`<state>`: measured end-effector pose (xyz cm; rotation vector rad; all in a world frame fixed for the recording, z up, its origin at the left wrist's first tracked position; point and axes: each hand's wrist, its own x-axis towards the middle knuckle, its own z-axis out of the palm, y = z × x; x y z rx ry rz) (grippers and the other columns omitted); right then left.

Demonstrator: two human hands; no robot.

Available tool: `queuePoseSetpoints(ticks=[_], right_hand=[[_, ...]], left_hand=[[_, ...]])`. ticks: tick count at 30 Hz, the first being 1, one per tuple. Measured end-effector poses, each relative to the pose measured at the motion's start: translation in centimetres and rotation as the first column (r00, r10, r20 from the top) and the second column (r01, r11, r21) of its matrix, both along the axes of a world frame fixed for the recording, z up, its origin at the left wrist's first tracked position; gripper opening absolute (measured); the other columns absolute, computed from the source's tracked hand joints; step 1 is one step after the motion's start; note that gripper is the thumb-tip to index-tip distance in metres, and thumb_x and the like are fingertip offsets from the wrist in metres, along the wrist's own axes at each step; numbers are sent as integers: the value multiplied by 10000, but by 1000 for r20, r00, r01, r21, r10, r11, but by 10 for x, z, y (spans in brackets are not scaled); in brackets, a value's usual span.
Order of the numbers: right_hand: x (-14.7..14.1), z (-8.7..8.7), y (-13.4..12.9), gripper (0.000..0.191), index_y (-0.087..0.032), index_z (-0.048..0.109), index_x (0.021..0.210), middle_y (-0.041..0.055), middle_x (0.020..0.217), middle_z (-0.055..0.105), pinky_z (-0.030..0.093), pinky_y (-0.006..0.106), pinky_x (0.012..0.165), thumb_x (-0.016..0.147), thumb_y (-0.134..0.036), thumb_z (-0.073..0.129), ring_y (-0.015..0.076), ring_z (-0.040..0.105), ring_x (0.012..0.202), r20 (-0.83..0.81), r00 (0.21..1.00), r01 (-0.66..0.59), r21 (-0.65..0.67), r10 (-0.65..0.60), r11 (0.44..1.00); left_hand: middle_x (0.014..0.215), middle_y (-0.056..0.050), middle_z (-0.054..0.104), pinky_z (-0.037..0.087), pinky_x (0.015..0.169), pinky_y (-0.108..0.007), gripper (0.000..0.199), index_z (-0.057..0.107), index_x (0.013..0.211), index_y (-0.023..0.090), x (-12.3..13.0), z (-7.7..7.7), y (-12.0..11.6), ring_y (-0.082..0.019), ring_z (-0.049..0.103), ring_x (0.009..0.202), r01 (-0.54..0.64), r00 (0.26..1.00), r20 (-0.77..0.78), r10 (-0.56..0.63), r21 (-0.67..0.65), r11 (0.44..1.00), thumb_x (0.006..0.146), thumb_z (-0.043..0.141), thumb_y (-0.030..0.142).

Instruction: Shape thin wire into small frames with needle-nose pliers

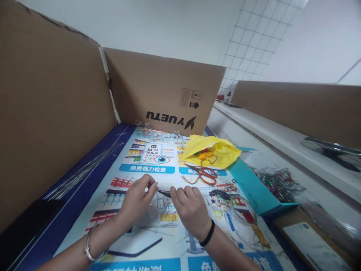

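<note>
My left hand is closed in a pinch over the printed sheet, its thumb and forefinger meeting; what lies between them is too small to make out. Just to its right, my right hand is wrapped round a slim dark pointed tool. The tool's tip points left at my left fingertips, and its rear part is hidden in my right fist. Thin bent silver wires lie below and between the hands. Beyond my right hand rest red-handled scissors, beside an open yellow pouch with orange thread in it.
Long straight wires lie along the left edge. Cardboard panels stand at the back and left. A turquoise box on the right holds tangled wire pieces. A wire coil lies at the right. Small wire shapes sit at the back.
</note>
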<state>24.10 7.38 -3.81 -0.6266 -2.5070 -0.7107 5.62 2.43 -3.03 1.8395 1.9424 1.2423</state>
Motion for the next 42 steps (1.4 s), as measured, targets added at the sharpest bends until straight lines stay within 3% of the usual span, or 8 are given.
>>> queuePoseSetpoints(ticks=[8, 14, 19, 23, 31, 42], right_hand=[[-1, -5, 1, 220, -135, 538, 1080, 54, 760, 537, 311, 355, 622, 876, -136, 454, 182, 437, 693, -27, 999, 41, -67, -43, 997], [-3, -6, 2, 231, -150, 546, 1065, 44, 756, 549, 320, 342, 640, 866, -265, 524, 184, 462, 703, -62, 996, 51, -121, -59, 991], [-6, -7, 3, 183, -181, 580, 966, 22, 722, 571, 339, 307, 642, 854, -323, 546, 169, 488, 693, -160, 985, 17, -298, -68, 954], [-7, -9, 3, 153, -194, 591, 860, 7, 698, 581, 353, 269, 638, 851, -341, 551, 148, 506, 680, -218, 973, -23, -426, -77, 904], [0, -4, 6, 203, -189, 586, 980, 31, 725, 546, 349, 302, 704, 875, -342, 502, 171, 479, 730, -233, 971, -7, -264, -57, 964], [1, -2, 4, 179, -193, 577, 959, 36, 752, 539, 324, 327, 700, 858, -331, 528, 189, 443, 741, -207, 976, 2, -301, -67, 954]], left_hand=[[711, -3, 595, 431, 665, -296, 153, 513, 749, 201, 1, 0, -1, -167, 565, 707, -7, 1000, -12, 7, 72, 997, 856, 431, 273], [725, -6, 598, 431, 674, -297, 141, 520, 762, 197, 1, -2, -2, -164, 564, 717, 4, 1000, -25, -1, 113, 994, 861, 443, 261], [731, -2, 586, 428, 670, -288, 123, 521, 770, 194, -1, -4, -4, -153, 555, 716, 26, 998, -65, -15, 184, 983, 865, 455, 237], [754, -14, 585, 421, 692, -297, 101, 531, 790, 187, -4, -5, -4, -156, 548, 741, 109, 987, -142, -74, 259, 960, 862, 460, 192], [775, -28, 596, 427, 708, -307, 98, 546, 831, 193, -6, -3, -1, -158, 549, 763, 159, 984, -125, -131, 260, 952, 876, 459, 205], [796, -17, 606, 422, 732, -322, 96, 541, 890, 213, -8, -7, -3, -164, 546, 793, 235, 958, -236, -165, 313, 920, 846, 503, 136]])
